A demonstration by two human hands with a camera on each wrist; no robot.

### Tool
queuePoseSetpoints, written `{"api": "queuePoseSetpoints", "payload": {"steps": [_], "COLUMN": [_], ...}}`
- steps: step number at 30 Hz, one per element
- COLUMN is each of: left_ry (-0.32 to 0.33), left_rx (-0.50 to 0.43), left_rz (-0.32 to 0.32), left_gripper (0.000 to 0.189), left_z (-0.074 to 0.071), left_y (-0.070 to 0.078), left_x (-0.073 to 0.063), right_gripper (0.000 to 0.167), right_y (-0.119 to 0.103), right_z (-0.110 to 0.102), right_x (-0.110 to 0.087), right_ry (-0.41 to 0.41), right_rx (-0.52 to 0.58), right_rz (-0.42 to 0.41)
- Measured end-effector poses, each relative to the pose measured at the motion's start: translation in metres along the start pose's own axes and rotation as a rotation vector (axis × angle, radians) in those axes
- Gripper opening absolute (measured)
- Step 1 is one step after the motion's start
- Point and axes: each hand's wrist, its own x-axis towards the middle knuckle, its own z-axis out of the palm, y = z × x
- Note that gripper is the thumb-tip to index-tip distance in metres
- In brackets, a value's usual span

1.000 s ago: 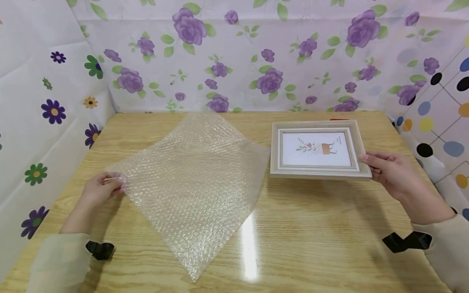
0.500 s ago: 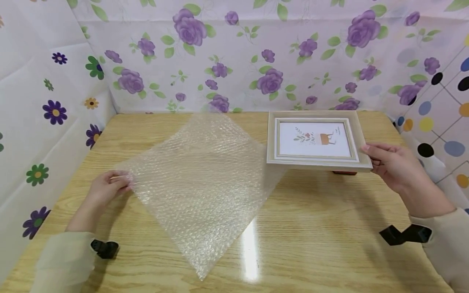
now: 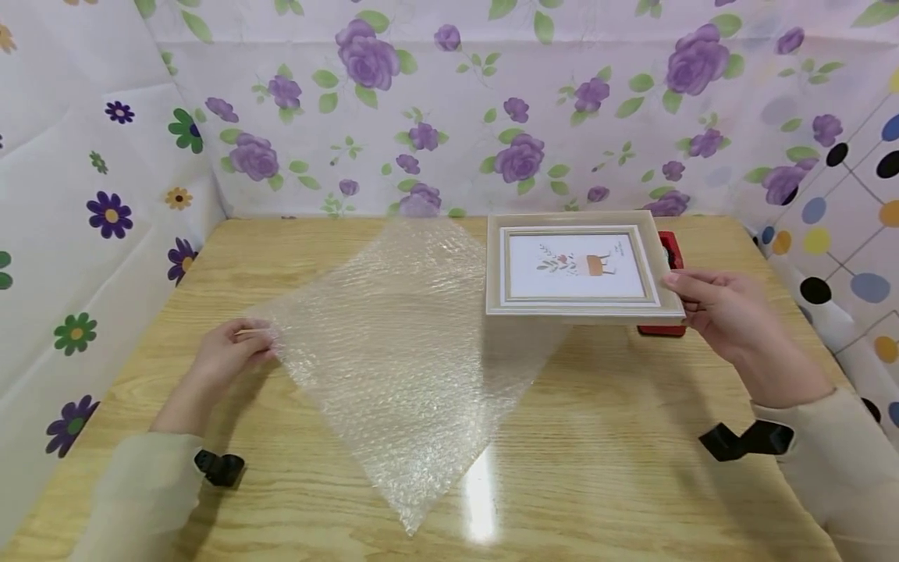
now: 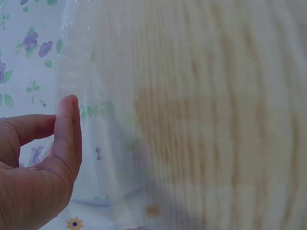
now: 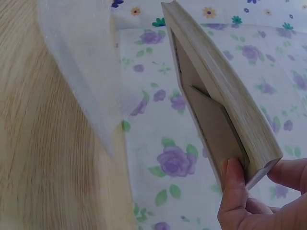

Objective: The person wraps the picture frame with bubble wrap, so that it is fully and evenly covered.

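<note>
Two hands work with two things, one picture frame and one sheet of bubble wrap. At left centre in the head view, the left hand has thumb and fingers together, pinching the left corner of the thin, clear, dimpled sheet, which spreads like a diamond across the middle of the picture. At right centre, the right hand has its thumb and fingers clamped on the right end of the frame. The frame is a rectangle with pale, ridged borders, held above the wood-grained table and over the sheet's right corner. The head view shows its face, one plant print lying sideways; only the right wrist view shows the flat brown backing, with a single stand flap, and the streaky grain of the frame's edge. One red object sits partly hidden behind the frame. Three printed cloths hang round the table: purple roses at the top, daisies at left, coloured dots at right.
</note>
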Motion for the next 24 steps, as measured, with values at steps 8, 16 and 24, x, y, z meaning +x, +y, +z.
{"api": "queuePoseSetpoints", "payload": {"steps": [8, 16, 24], "left_ry": [-0.041, -0.057, -0.093], "left_rx": [-0.080, -0.072, 0.017], "left_rz": [-0.008, 0.001, 0.015], "left_gripper": [0.017, 0.014, 0.019], "left_z": [0.011, 0.024, 0.038], "left_y": [0.002, 0.004, 0.008], "left_x": [0.005, 0.007, 0.006], "right_gripper": [0.011, 0.015, 0.011], "right_y": [0.003, 0.011, 0.023], "right_z": [0.025, 0.047, 0.063], "right_x": [0.008, 0.014, 0.022], "right_ry": [-0.010, -0.032, -0.032], "right_rx": [0.007, -0.040, -0.100], "right_rz": [0.019, 0.064, 0.064]}}
